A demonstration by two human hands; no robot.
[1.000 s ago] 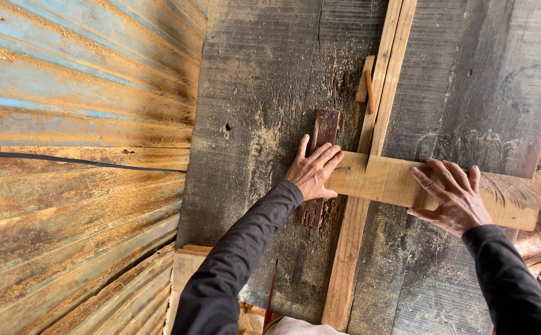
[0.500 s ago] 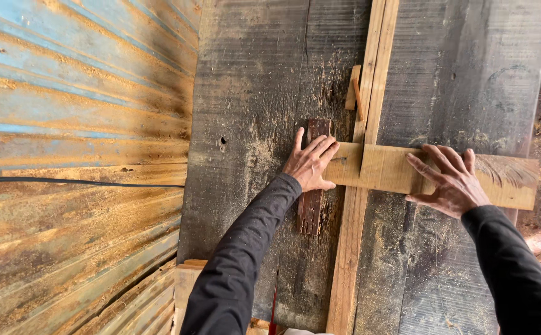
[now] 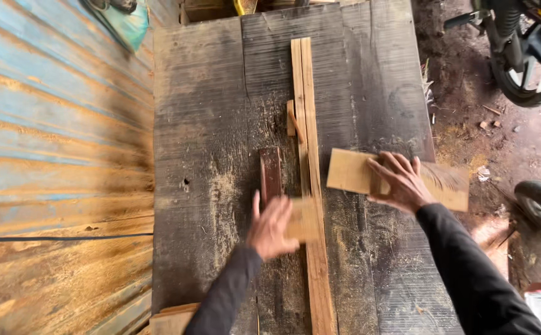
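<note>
My left hand (image 3: 270, 228) lies flat on a small pale offcut of wood (image 3: 303, 221) that sits against the long upright wooden strip (image 3: 308, 111) running down the dark bench (image 3: 208, 124). Pressed under my right hand (image 3: 401, 183) is a longer pale board (image 3: 350, 171), right of the strip and apart from the offcut. Just above my left fingers, a dark reddish block (image 3: 270, 171) rests on the bench. A small wooden stub (image 3: 290, 118) sticks to the strip's left side.
A rusty blue corrugated metal wall (image 3: 53, 155) borders the bench on the left. Right of the bench is a dirt floor (image 3: 463, 105) with a motorcycle wheel (image 3: 518, 74) at the top right and a dark tyre-like thing (image 3: 540, 208) lower down.
The single board that lay across the strip is now two pieces. My right hand has drawn the longer piece up and to the right, while my left hand has come down onto the short piece.
</note>
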